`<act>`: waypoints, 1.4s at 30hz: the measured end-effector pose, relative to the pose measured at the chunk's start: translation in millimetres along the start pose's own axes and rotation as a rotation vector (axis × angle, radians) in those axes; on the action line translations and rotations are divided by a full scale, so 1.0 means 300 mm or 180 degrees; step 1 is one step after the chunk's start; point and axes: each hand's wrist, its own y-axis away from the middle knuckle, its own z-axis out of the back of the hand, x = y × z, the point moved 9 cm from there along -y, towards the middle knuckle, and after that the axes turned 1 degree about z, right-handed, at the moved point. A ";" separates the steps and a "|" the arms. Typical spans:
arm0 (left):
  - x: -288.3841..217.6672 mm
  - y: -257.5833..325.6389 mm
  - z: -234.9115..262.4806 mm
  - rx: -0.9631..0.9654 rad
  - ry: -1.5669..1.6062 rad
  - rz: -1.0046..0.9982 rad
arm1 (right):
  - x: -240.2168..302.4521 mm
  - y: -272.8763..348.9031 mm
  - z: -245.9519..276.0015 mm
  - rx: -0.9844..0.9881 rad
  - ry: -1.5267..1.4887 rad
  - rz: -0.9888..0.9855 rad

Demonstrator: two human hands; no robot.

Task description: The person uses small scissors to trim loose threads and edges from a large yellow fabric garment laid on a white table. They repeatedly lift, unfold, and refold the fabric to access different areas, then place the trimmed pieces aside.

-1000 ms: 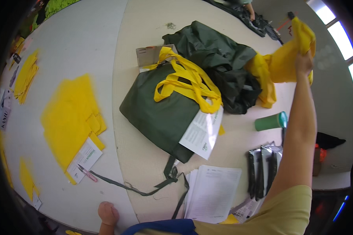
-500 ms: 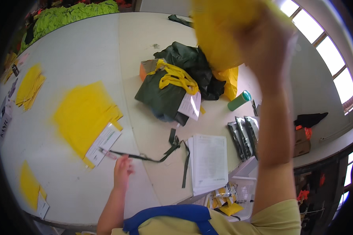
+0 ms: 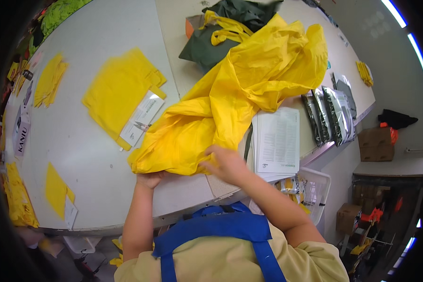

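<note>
A large yellow waterproof garment (image 3: 230,94) lies crumpled and spread from the table's far middle toward me. My left hand (image 3: 150,179) grips its near left end from below; the cloth covers most of those fingers. Against the near edge of the cloth is my right hand (image 3: 228,165), fingers apart and slightly bent. Left of the garment, a stack of folded yellow garments (image 3: 122,94) carries a white printed card (image 3: 143,115). Small snips (image 3: 142,126) rest on that card. Part of a dark green garment (image 3: 204,47) with yellow straps shows behind the large yellow one.
A stack of printed sheets (image 3: 277,141) lies right of the garment, with silvery-black packets (image 3: 331,113) beyond it. Below the table's right edge stands a white basket (image 3: 317,192). More folded yellow pieces (image 3: 56,190) lie at left.
My right hand has come down from high at the far right, bringing the yellow garment across the table. My left hand has let go of the snips and taken the garment's near end.
</note>
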 end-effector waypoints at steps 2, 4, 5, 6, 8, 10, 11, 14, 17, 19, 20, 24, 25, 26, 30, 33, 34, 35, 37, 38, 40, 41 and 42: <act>-0.031 0.049 -0.023 -0.0065 -0.0222 -0.0102 | -0.228 0.062 0.121 -0.0168 -0.0024 -0.1513; -0.103 0.078 0.026 -0.0406 -0.0490 -0.0338 | -0.456 0.137 0.285 -0.1007 -0.0193 -0.2041; -0.176 0.087 0.092 -0.0744 -0.0654 -0.0469 | -0.613 0.208 0.346 -0.1511 -0.0247 -0.2022; -0.229 0.108 0.129 -0.1072 -0.0842 -0.0687 | -0.729 0.247 0.385 -0.1760 -0.0620 -0.2521; -0.379 0.199 0.007 -0.2240 -0.3356 -0.2223 | -0.905 0.299 0.434 -0.2130 -0.1533 -0.3220; -0.339 0.182 -0.269 -0.2231 -0.5120 -0.3046 | -1.057 0.322 0.444 -0.2397 -0.2568 -0.3538; -0.231 0.106 -0.423 -0.1722 -0.5582 -0.3083 | -1.151 0.341 0.425 -0.2539 -0.3062 -0.3675; 0.240 -0.171 -0.749 0.0633 -0.6228 -0.2408 | -1.250 0.279 0.385 -0.2306 -0.3611 -0.3831; 0.666 -0.397 -0.894 0.2173 -0.6958 -0.2137 | -1.257 0.241 0.380 -0.2109 -0.3265 -0.3794; 0.840 -0.530 -0.919 0.2534 -0.7206 -0.2833 | -1.235 0.195 0.414 -0.2152 -0.3131 -0.3458; 0.874 -0.592 -0.940 0.2304 -0.7221 -0.2913 | -1.192 0.169 0.444 -0.2202 -0.3183 -0.3164; 0.861 -0.767 -0.982 0.1632 -0.6765 -0.2263 | -0.932 0.101 0.580 -0.2273 -0.2852 -0.2233; 0.826 -0.776 -1.003 0.1498 -0.6533 -0.1874 | -0.889 0.107 0.621 -0.2320 -0.2785 -0.2080; 0.783 -0.735 -1.043 0.1360 -0.6359 -0.1524 | -0.853 0.106 0.650 -0.2352 -0.2738 -0.1924; 0.702 -0.684 -1.043 0.1315 -0.4391 -0.0086 | -0.832 0.150 0.700 -0.2461 -0.2377 -0.1789; 0.658 -0.627 -1.036 0.1079 -0.3675 0.0327 | -0.847 0.110 0.628 -0.1935 -0.2413 -0.1895; 0.644 -0.609 -1.032 0.1057 -0.3559 0.0357 | -0.834 0.089 0.618 -0.1712 -0.2204 -0.1790; 0.629 -0.597 -1.029 0.1037 -0.3442 0.0389 | -0.829 0.068 0.601 -0.1534 -0.2132 -0.1826; 0.617 -0.584 -1.017 0.1003 -0.3238 0.0488 | -0.823 0.042 0.577 -0.1177 -0.1932 -0.1921; 0.603 -0.579 -1.011 0.0952 -0.3186 0.0486 | -0.815 0.036 0.575 -0.1197 -0.2118 -0.1779; 0.574 -0.571 -1.015 0.0937 -0.3126 0.0376 | -0.805 0.033 0.580 -0.1224 -0.2469 -0.1492; 0.560 -0.567 -1.031 0.0971 -0.3130 0.0272 | -0.800 0.034 0.574 -0.1268 -0.2808 -0.1429; 0.547 -0.565 -1.043 0.1013 -0.3129 0.0171 | -0.791 0.036 0.570 -0.1314 -0.3137 -0.1364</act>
